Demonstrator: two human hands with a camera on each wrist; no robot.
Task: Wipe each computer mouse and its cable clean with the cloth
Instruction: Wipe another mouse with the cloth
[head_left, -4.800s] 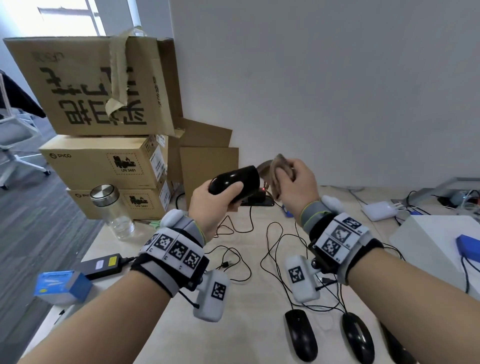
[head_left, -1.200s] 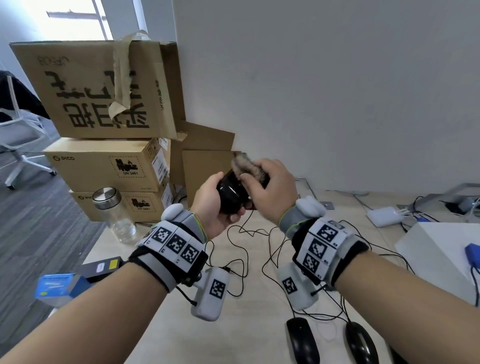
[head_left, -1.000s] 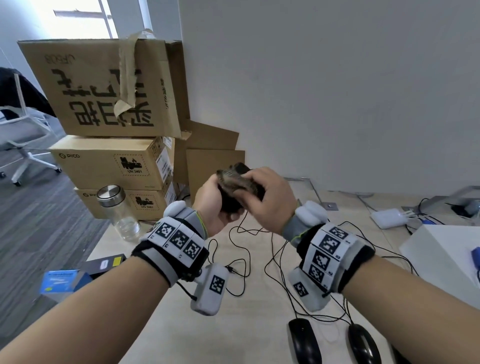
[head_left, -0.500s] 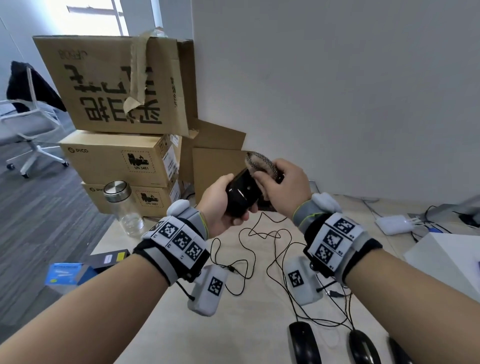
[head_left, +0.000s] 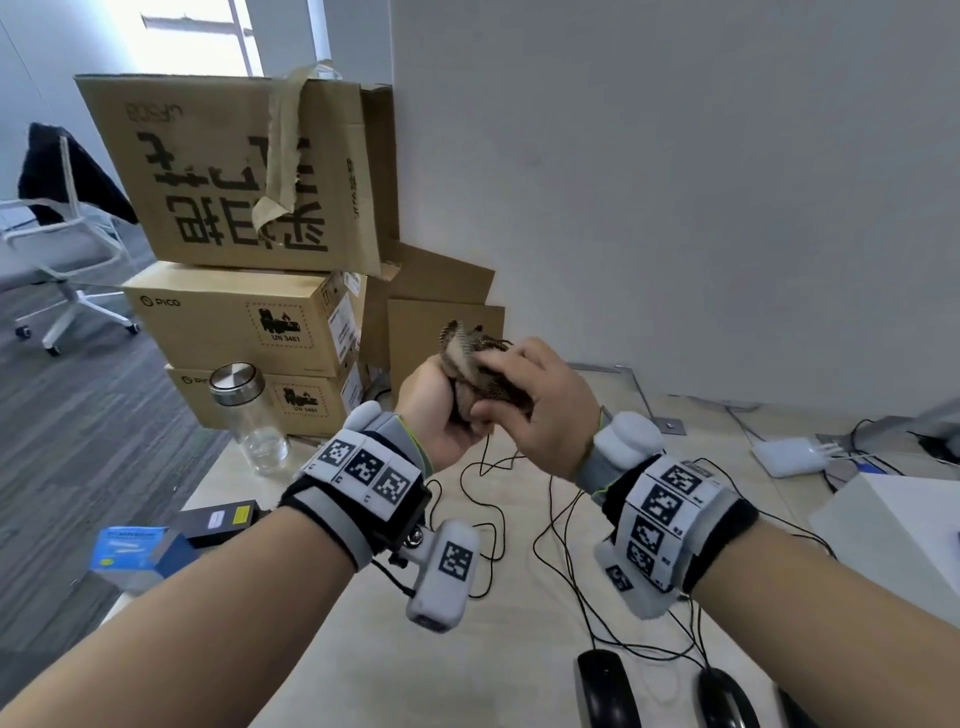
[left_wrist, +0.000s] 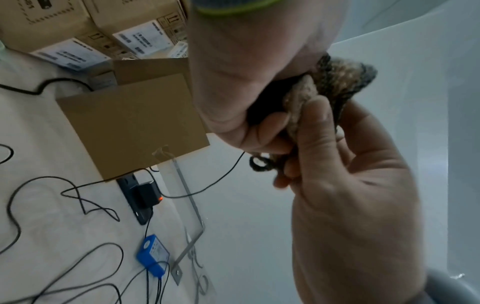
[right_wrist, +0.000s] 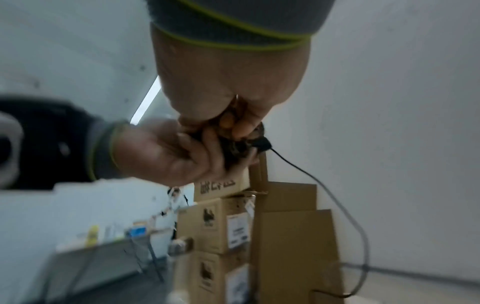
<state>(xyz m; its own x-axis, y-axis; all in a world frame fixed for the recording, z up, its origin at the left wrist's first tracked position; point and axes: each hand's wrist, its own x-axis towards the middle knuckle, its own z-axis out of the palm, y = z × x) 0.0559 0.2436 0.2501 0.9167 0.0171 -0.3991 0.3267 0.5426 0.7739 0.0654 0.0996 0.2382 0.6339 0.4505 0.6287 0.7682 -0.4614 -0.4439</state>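
Observation:
Above the table, my left hand grips a black wired mouse, almost wholly hidden by fingers and cloth. My right hand holds a bunched brown knitted cloth and presses it over the top of the mouse. In the right wrist view only the mouse's front end shows. Its thin black cable hangs down to the table. Two more black mice lie at the near edge, with tangled cables running up the table.
Stacked cardboard boxes stand at the back left, with a glass jar in front of them. A blue box and a black adapter lie at the left edge. A white box and a white hub sit on the right. A power strip lies by the wall.
The cloth has slid from the mouse's front end back over its top, so the shiny black shell no longer shows. Both hands stay raised together.

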